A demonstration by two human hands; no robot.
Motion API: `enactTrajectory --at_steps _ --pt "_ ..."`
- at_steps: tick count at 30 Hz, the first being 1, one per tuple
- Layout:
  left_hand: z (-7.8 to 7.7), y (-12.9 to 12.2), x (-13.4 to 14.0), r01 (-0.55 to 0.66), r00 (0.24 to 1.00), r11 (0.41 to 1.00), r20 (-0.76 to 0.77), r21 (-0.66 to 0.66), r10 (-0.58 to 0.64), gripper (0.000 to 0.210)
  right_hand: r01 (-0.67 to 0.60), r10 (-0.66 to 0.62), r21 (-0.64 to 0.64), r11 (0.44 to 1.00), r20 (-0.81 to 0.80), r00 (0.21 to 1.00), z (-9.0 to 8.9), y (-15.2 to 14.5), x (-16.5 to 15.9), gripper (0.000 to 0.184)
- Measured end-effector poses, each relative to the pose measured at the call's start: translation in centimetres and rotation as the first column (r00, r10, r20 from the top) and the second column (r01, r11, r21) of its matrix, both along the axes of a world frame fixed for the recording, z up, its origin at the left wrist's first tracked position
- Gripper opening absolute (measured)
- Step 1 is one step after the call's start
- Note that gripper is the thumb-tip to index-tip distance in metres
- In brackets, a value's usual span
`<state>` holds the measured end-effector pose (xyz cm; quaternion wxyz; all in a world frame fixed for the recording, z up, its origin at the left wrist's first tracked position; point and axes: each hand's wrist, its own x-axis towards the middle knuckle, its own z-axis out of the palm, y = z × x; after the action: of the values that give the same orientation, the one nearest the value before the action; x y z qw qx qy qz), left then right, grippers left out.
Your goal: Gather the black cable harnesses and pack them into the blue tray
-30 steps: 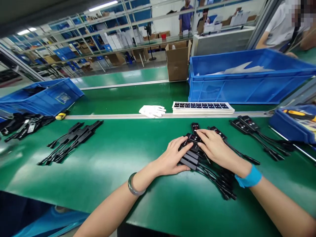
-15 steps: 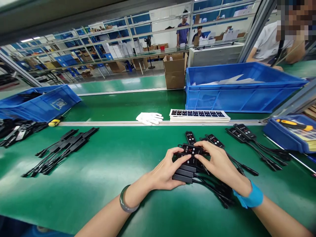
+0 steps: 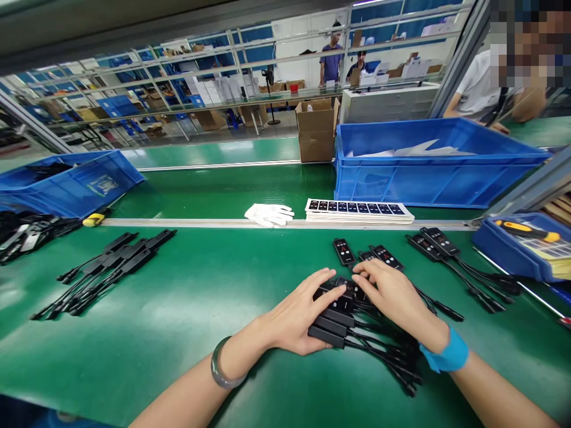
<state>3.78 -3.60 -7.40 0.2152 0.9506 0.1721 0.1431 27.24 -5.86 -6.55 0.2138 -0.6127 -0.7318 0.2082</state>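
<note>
My left hand point(image 3: 297, 312) is wrapped round a stack of small black controllers point(image 3: 332, 327) with cables, thumb and index finger over the top one. That controller's face has light buttons and is partly hidden by the fingers. My right hand point(image 3: 390, 297) hovers at the stack's right side, thumb and fingertips drawn together; what they hold, if anything, is hidden. Just behind lie a single controller point(image 3: 344, 252) and another labelled controller point(image 3: 387, 258). The stack's black cables point(image 3: 392, 362) trail to the lower right, under and past my right hand.
Left on the green bench lie several black controllers point(image 3: 129, 255). A white glove point(image 3: 270, 214) and label sheets point(image 3: 359, 208) lie ahead. Blue bins point(image 3: 414, 178) stand behind; a smaller blue bin point(image 3: 513, 249) is at right, near two controllers point(image 3: 439, 241). A person point(image 3: 477, 83) sits beyond.
My right fingertips have come off the top controller's face and drawn together. The stack, with my left hand on it, has shifted slightly down and left and tilted.
</note>
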Motion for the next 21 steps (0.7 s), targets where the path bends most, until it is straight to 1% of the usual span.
enactTrajectory --at_steps 1,2,3,5,7,8,10,12,14,15,17,19,21 --pt "0.0 0.0 0.0 0.024 1.0 1.0 0.006 0.003 -0.024 0.093 0.033 -0.037 0.045 0.998 0.093 0.995 -0.5 0.2 0.0 0.02" --pt "0.1 -0.1 0.0 0.049 0.999 0.999 0.013 0.014 -0.049 0.089 0.03 -0.042 0.071 0.997 0.166 0.985 -0.8 0.4 0.0 0.02" --pt "0.1 -0.1 0.0 0.072 0.997 0.997 0.017 0.026 -0.073 0.084 0.003 -0.018 0.072 0.997 0.209 0.978 -1.1 0.5 0.1 0.018" --pt "0.1 -0.2 0.1 0.095 0.995 0.995 0.02 0.043 -0.096 0.073 -0.039 0.029 0.043 0.998 0.22 0.975 -1.3 0.6 0.2 0.015" --pt "0.2 -0.2 0.2 0.079 0.997 0.996 0.015 0.047 -0.08 0.066 -0.005 -0.007 0.054 0.999 0.22 0.975 -1.1 0.6 0.5 0.01" --pt "0.2 -0.2 0.2 0.071 0.997 0.997 0.018 0.043 -0.071 0.066 0.028 -0.048 0.09 0.996 0.237 0.97 -0.8 0.5 0.8 0.007" --pt "0.3 -0.2 0.2 0.065 0.997 0.998 0.039 0.026 -0.066 0.064 0.065 -0.128 0.209 0.976 0.301 0.945 -0.2 0.4 1.5 0.012" --pt "0.4 -0.1 0.2 0.075 0.995 0.997 0.065 -0.006 -0.075 0.06 0.029 -0.156 0.324 0.946 0.372 0.915 0.4 0.4 2.3 0.021" --pt "0.5 -0.1 0.2 0.072 0.994 0.996 0.079 -0.042 -0.069 0.061 -0.031 -0.132 0.368 0.929 0.41 0.903 0.8 0.5 3.0 0.026" --pt "0.4 -0.1 0.1 0.06 0.995 0.997 0.078 -0.056 -0.055 0.065 -0.057 -0.102 0.361 0.931 0.408 0.907 1.0 0.5 3.2 0.026" --pt "0.3 -0.2 0.1 0.022 0.998 0.997 0.065 -0.071 -0.018 0.081 -0.108 -0.014 0.295 0.949 0.383 0.924 1.0 0.3 3.1 0.022" --pt "0.2 -0.3 0.1 -0.011 0.999 0.998 0.039 -0.069 0.013 0.095 -0.152 0.078 0.175 0.973 0.369 0.926 0.7 -0.2 2.3 0.017" --pt "0.2 -0.4 0.2 -0.029 1.0 0.998 -0.006 -0.063 0.028 0.1 -0.172 0.147 0.039 0.984 0.36 0.921 0.2 -0.7 1.3 0.011"
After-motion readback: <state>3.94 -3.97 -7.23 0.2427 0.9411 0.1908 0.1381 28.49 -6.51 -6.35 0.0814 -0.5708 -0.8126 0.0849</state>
